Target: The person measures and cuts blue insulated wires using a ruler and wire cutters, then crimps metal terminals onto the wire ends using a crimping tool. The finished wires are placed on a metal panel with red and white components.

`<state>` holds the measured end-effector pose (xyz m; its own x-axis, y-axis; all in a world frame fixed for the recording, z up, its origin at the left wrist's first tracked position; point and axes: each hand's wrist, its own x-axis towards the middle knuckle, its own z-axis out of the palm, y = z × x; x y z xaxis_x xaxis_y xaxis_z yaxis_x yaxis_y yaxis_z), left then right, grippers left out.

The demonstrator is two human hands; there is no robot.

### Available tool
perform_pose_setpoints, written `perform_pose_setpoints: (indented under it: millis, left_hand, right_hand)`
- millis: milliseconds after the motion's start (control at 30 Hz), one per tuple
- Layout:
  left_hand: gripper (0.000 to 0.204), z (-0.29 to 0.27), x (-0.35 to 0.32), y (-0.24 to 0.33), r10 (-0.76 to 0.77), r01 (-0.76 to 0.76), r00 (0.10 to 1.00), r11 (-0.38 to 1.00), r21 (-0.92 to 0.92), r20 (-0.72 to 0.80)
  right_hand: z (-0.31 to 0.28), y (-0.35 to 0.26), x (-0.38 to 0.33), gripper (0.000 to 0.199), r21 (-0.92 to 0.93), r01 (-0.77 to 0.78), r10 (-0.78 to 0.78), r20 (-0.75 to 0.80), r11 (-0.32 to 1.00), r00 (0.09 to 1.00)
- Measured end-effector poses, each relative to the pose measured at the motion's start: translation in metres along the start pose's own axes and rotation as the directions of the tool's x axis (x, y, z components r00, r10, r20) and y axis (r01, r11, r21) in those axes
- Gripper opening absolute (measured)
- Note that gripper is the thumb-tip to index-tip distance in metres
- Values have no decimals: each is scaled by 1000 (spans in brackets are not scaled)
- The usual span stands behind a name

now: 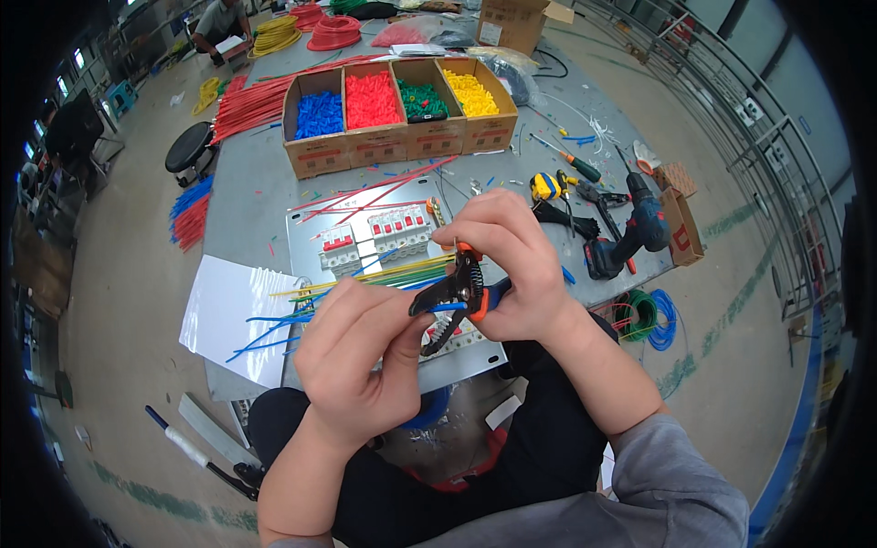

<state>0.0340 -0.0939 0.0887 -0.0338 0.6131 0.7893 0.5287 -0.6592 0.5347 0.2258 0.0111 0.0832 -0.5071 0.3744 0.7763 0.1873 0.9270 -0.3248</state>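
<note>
Your right hand (521,265) clasps a wire stripper (470,281). Your left hand (356,356) pinches a blue wire (449,308) at its head.

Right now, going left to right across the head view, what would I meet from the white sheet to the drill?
White sheet → left hand → black-and-orange wire stripper → right hand → cordless drill.

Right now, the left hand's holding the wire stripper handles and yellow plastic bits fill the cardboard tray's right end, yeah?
Wrong hand: the head view shows the right hand holding the wire stripper handles. Yellow plastic bits do fill the cardboard tray's right end.
</note>
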Motion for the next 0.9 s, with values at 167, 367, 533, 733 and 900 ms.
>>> perform_pose_setpoints:
  millis: [167, 367, 533, 733, 900]
  left_hand:
    - [19, 0, 1, 0, 38, -38, 999, 999, 12, 9]
    - [20, 0, 1, 1, 51, -52, 999, 998, 30, 19]
    - [25, -1, 0, 4, 77, -79, 997, 996, 48, 30]
    - [27, -1, 4, 9, 72, -74, 997, 997, 37, 35]
    - [20, 2, 2, 2, -47, 49, 999, 997, 63, -24]
  right_hand:
    - [1, 4, 0, 57, 69, 15, -16, 16, 997, 1000]
    - [4, 12, -3, 54, 56, 40, -41, 13, 998, 999]
    - [10, 10, -7, 41, 40, 24, -21, -88, 999, 996]
    - [16, 9, -5, 26, -54, 65, -74, -199, 996, 977]
    - [24, 4, -11, 27, -53, -130, 121, -139, 990, 983]
